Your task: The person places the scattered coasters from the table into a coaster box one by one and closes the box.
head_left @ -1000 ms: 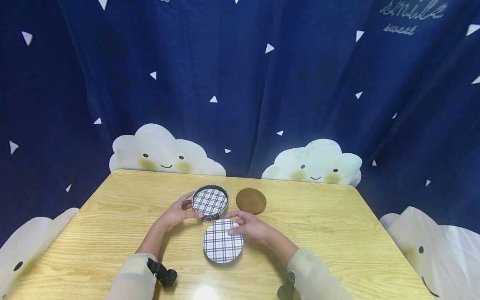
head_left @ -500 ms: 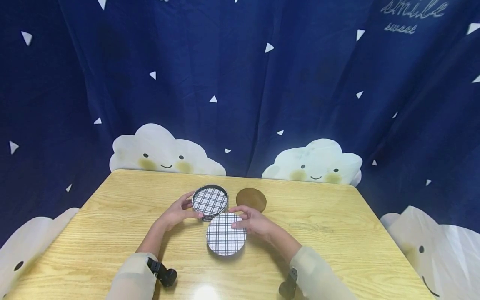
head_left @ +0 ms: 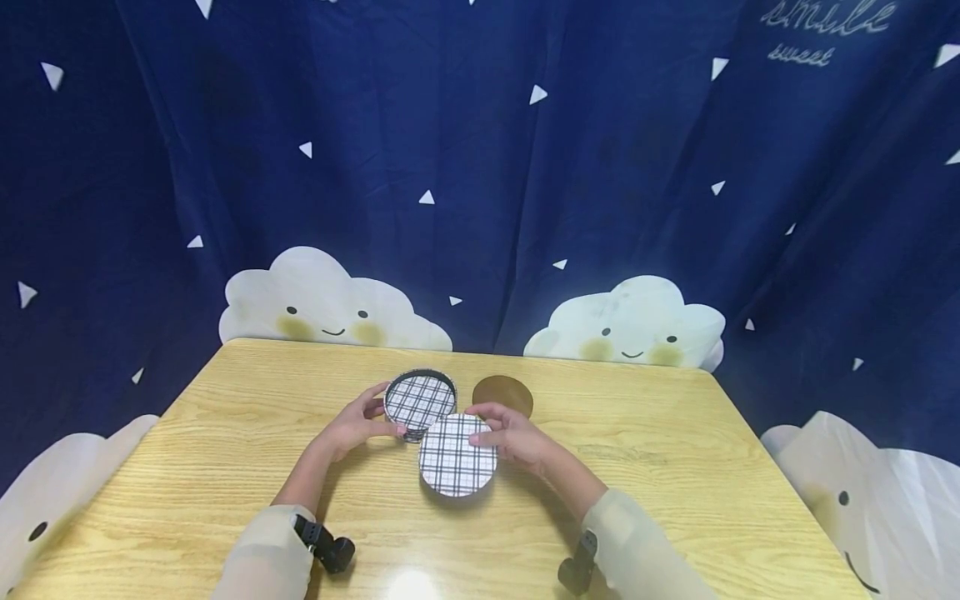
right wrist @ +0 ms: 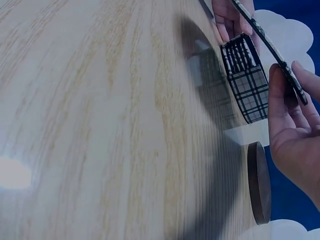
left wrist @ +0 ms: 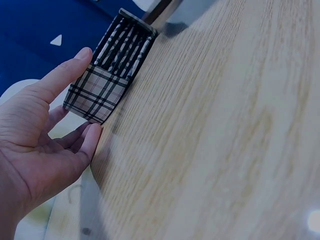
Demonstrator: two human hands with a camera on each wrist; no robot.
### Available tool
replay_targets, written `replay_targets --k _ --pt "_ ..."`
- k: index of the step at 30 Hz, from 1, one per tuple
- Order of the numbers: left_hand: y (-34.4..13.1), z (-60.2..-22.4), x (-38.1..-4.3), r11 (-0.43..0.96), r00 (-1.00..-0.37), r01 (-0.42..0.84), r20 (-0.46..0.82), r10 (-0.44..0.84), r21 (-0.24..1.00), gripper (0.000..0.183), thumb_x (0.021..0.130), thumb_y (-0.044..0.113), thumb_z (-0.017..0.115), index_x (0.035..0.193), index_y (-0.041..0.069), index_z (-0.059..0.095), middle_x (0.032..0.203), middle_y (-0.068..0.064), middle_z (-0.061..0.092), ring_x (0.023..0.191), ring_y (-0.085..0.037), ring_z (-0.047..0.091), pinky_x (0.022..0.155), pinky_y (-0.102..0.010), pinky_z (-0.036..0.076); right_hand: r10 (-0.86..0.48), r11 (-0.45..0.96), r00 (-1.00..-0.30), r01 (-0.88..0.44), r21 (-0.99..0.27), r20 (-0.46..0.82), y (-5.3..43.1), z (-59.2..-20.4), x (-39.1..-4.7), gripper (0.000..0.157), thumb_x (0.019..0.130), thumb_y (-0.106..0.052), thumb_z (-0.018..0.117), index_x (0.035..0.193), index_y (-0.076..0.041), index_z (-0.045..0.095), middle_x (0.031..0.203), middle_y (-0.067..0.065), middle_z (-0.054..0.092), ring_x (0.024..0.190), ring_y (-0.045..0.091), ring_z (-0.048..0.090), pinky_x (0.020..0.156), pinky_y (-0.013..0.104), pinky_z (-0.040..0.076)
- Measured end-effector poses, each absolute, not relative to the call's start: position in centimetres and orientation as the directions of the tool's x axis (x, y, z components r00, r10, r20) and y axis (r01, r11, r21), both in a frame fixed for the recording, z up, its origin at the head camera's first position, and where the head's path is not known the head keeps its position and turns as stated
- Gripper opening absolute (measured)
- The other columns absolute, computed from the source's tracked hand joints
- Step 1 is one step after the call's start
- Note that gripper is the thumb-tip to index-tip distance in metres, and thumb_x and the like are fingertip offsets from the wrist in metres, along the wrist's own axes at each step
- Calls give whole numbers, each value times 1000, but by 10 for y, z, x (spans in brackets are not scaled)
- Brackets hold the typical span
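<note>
My left hand (head_left: 358, 427) grips the side of a round plaid coaster holder (left wrist: 94, 95), which stands on the table. A slot in the holder's wall shows several stacked coasters (left wrist: 125, 45) edge-on, and a plaid round face (head_left: 416, 402) lies inside its rim. Between thumb and fingers, my right hand (head_left: 517, 437) pinches a plaid round coaster (head_left: 453, 462) by its edge. This coaster is tilted and raised above the table, just in front of the holder, overlapping its near right side in the head view.
A plain brown disc (head_left: 502, 392) lies on the wooden table (head_left: 637, 450) right of the holder, partly behind my right hand. A dark blue curtain (head_left: 480, 167) with cloud shapes hangs beyond the table's far edge.
My right hand has carried the coaster slightly away from me and to the right, closer to the holder's near side. The left hand and the holder have stayed in place.
</note>
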State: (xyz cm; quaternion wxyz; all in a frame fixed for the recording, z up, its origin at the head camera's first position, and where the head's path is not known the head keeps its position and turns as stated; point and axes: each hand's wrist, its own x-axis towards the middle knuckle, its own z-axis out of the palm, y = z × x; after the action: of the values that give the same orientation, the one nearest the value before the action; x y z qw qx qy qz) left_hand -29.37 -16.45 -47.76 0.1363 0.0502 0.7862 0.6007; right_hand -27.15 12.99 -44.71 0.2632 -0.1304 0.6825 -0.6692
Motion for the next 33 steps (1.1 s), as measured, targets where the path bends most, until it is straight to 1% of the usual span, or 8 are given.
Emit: replay_targets --k 3,8,13,21,30,33 --pt "-165 -478 -293 272 -958 -75 -145 249 959 100 73 22 80 150 12 16 147 -26 31 135 -41 33 110 -54 30 -526 58 -833 167 -984 -172 130 -444 -271 58 82 -1 63 135 2 38 107 8 66 87 16 67 81 36 57" --pt "-166 -475 -292 270 -954 -59 -134 268 961 99 75 20 78 150 11 14 147 -28 29 135 -43 31 110 -55 29 -516 38 -841 169 -985 -164 129 -441 -272 59 84 -2 62 136 2 36 108 6 65 87 15 66 82 34 56" --pt "-166 -475 -292 267 -957 -75 -145 253 961 98 74 20 78 150 12 16 147 -26 31 135 -41 32 110 -55 29 -497 38 -853 164 -986 -161 127 -442 -276 59 84 -4 63 137 1 36 110 10 64 86 15 66 82 35 56" --pt "-165 -475 -292 271 -958 -78 -147 247 959 99 73 19 80 150 13 18 146 -26 33 134 -42 33 108 -56 31 -451 6 -880 162 -987 -147 125 -444 -282 58 84 1 61 137 1 36 107 9 65 86 15 66 81 33 56" --pt "-164 -476 -294 264 -958 -81 -149 246 961 100 72 19 80 150 13 18 147 -25 32 135 -42 32 109 -55 31 -430 -19 -894 147 -989 -125 123 -439 -281 57 84 -2 61 136 -1 38 105 6 64 86 14 65 82 32 56" --pt "-164 -475 -293 275 -957 -79 -151 250 958 99 73 18 79 150 12 17 147 -26 31 135 -42 32 109 -56 30 -423 -26 -897 151 -988 -126 122 -439 -282 57 84 -2 61 136 -2 37 104 5 65 85 14 66 80 31 56"
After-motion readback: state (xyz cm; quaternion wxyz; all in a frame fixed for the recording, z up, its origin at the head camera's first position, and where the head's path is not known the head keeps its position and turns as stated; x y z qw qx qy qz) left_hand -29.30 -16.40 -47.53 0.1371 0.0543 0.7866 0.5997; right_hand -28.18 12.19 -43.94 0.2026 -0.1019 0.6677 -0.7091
